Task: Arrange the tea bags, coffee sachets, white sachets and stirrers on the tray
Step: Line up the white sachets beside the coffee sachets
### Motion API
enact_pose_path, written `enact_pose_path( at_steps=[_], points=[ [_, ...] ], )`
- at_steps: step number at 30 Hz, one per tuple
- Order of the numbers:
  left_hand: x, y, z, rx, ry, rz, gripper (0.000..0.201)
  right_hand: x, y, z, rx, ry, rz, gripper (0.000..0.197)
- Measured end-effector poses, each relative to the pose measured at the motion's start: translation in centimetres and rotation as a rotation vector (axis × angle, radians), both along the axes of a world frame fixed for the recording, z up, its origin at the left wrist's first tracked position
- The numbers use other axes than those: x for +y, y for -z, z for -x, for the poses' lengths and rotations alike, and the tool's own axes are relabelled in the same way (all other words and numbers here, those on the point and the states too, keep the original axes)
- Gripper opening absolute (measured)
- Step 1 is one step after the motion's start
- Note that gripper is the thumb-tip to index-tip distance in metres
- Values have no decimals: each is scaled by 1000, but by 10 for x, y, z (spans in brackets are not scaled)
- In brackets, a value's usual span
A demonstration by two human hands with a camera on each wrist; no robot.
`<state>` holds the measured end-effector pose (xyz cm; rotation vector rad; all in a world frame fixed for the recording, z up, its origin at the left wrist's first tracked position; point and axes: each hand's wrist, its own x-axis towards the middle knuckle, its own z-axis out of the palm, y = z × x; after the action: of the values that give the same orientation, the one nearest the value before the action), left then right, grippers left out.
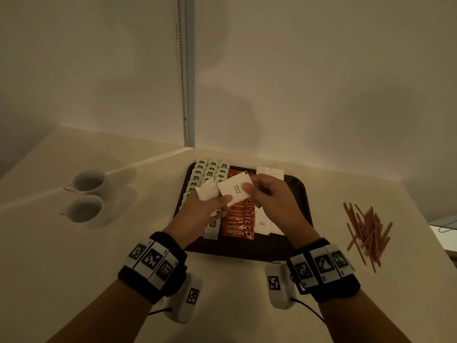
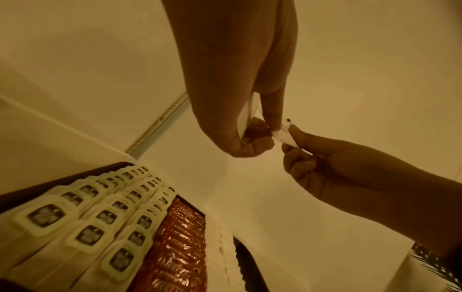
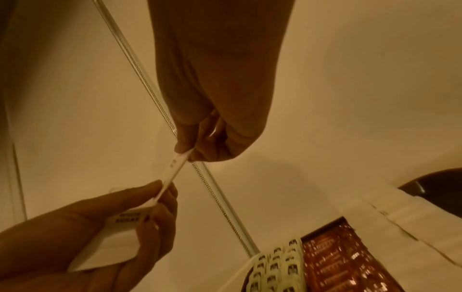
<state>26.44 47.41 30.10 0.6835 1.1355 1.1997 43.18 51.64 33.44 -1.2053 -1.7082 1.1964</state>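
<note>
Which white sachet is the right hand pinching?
The white sachet printed WHITE SUGAR, raised above the tray in the right hand; the left hand holds the stack.

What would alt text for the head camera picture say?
Two hands, left hand and right hand, hold white sugar sachets above a dark tray of tea bags and coffee sachets; stirrers lie right, two cups left.

Left hand (image 2: 240,110) and right hand (image 2: 332,168) pinch white sachets (image 2: 286,136) above tea bags (image 2: 100,217).
</note>
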Motion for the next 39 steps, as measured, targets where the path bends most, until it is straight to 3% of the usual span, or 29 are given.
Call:
enact_pose_path(
  at_steps=[5,10,13,17,21,31,36,39],
  points=[
    [21,-8,-7,-83,-68,-74,21,23,-7,1,31,9,51,22],
    [37,-12,-14,-77,23,-80,28,42,-16,-3,127,60,36,12],
    [49,-13,-15,-74,-86,-104,24,43,-14,-8,103,-11,103,20],
    [66,-22,-9,61,-98,-187,20,31,0,-7,-24,-158,204,38],
    [74,-31,-8,216,25,-235,16,23,9,3,81,-71,208,46],
    [77,-34,-7,198,29,-198,12,24,9,3,166,-46,196,34],
    [72,-26,-9,297,71,-152,9,25,9,-8,103,-36,165,10],
    [65,-18,-8,171,77,-40,6,37,12,-37,104,112,165,14]
  ],
)
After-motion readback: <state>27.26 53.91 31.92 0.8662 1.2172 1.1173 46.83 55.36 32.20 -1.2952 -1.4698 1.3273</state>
